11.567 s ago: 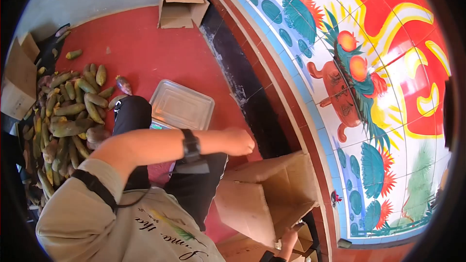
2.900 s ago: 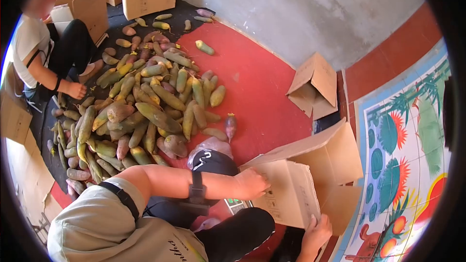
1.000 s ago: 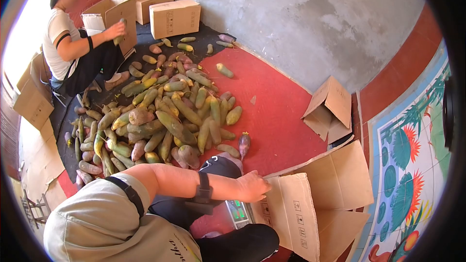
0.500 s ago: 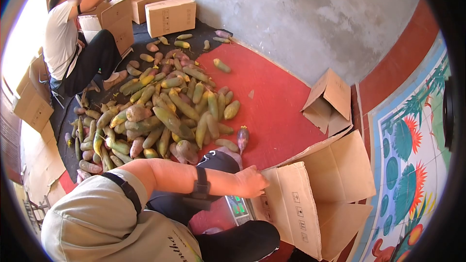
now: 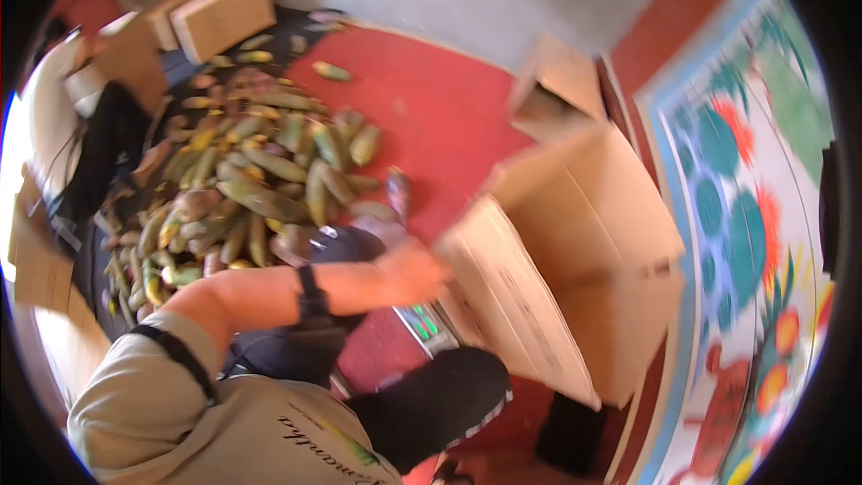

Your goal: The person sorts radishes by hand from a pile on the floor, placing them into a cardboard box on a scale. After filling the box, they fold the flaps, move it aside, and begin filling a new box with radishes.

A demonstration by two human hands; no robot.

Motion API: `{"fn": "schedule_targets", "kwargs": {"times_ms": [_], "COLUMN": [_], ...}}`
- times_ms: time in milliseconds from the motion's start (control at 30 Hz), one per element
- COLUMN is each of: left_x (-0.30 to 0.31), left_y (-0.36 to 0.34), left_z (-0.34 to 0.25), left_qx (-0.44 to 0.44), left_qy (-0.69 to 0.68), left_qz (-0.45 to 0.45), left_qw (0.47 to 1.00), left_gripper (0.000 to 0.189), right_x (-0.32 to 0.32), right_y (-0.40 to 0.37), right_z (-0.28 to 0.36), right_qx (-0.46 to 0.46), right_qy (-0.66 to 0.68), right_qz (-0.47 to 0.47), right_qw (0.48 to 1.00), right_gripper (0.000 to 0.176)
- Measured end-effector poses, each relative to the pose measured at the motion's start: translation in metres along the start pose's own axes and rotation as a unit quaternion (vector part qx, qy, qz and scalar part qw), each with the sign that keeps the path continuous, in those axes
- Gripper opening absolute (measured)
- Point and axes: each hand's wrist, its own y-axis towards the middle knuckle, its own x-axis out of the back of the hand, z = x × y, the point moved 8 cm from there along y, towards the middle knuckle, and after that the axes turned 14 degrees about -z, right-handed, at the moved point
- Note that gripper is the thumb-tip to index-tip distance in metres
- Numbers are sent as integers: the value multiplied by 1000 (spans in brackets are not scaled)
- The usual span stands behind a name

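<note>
The left hand [image 5: 413, 274] was clenched on the left edge of the open carton [image 5: 552, 278], which lay to its right, right of frame centre, near edge running upper left to lower right; the left was nearer. The right hand [image 5: 498, 467], blurred at bottom centre, could not be assessed. Scale [image 5: 429, 330] digits were illegible; shirt [image 5: 260, 440] lettering partly read "mantha".

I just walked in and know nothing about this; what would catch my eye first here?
Probably the big heap of green and purplish vegetables spread out left of centre. Next, the large open cardboard box right of centre, with the person's left hand at its edge. Then the brightly painted tile wall along the far right side.
</note>
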Motion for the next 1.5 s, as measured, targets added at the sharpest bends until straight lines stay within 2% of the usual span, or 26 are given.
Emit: {"fn": "schedule_targets", "kwargs": {"times_ms": [33,100,167,233,300,400,500,567,600,667,700,767,833,900,933,967,1000,1033,1067,1200,1333,1400,1433,1467,1500], "left_x": [8,14,24,29,24,29,22,22,21,17,14,17,22,24,26,28,27,27,29,20,20,25,25,26,26], "left_y": [-2,1,7,11,11,16,16,17,17,17,17,17,15,14,11,10,9,7,6,4,3,2,1,1,2], "left_z": [-4,-3,-10,-16,-15,-24,-26,-28,-30,-29,-28,-31,-30,-30,-28,-27,-23,-21,-16,-9,-14,-15,-17,-19,-19], "left_qx": [-28,-17,3,-12,23,-8,6,-7,-2,-3,4,-9,-9,-23,-31,-40,-37,-36,-22,-4,-27,-36,-40,-47,-51], "left_qy": [-29,-14,-80,-69,-91,-112,-119,-91,-94,-97,-96,-101,-97,-113,-100,-87,-78,-73,-62,-79,-93,-109,-108,-107,-111], "left_qz": [-32,-77,-57,-62,-44,-62,-22,-31,-20,-2,12,-4,-25,-31,-42,-54,-59,-61,-67,-48,-70,-90,-92,-94,-94], "left_qw": [999,997,995,996,995,992,993,995,995,995,995,995,995,993,994,994,994,995,996,996,993,989,989,989,988], "left_gripper": [20,19,15,12,10,10,15,15,14,14,14,14,14,13,12,12,12,12,12,15,16,14,14,14,14], "right_x": [-3,-10,-16,-23,-31,-43,-57,-34,-28,10,0,-22,-35,-75,-85,-119,-124,-182,-175,-153,-139,-137,-133,-77,-69], "right_y": [-7,-18,-26,-33,-42,-49,-71,-82,-88,-89,-99,-127,-161,-207,-230,-262,-281,-334,-362,-420,-423,-399,-371,-329,-298], "right_z": [-1,-7,-16,-28,-38,-51,-54,-48,-47,-29,-34,-32,-31,-46,-52,-62,-74,-100,-107,-110,-106,-98,-86,-57,-38], "right_qx": [-2,-16,-42,-65,-102,-145,-188,-214,-221,-181,-185,-101,-81,-66,-90,-17,-72,-60,-76,-102,-86,-48,-35,-70,-105], "right_qy": [-1,-5,-9,-16,-11,-11,-31,-25,-26,-100,-101,-48,-77,-122,-93,-131,-111,-125,-114,-68,-38,-10,44,148,276], "right_qz": [5,14,23,37,48,56,53,-56,-54,27,27,-20,-4,49,57,35,115,223,259,338,384,365,309,86,38], "right_qw": [1000,1000,999,997,994,988,980,975,973,978,977,994,994,989,990,991,985,965,956,933,919,930,949,983,954], "right_gripper": [36,37,37,37,37,37,33,31,31,20,20,19,17,14,12,11,12,17,17,20,23,25,26,21,19]}}
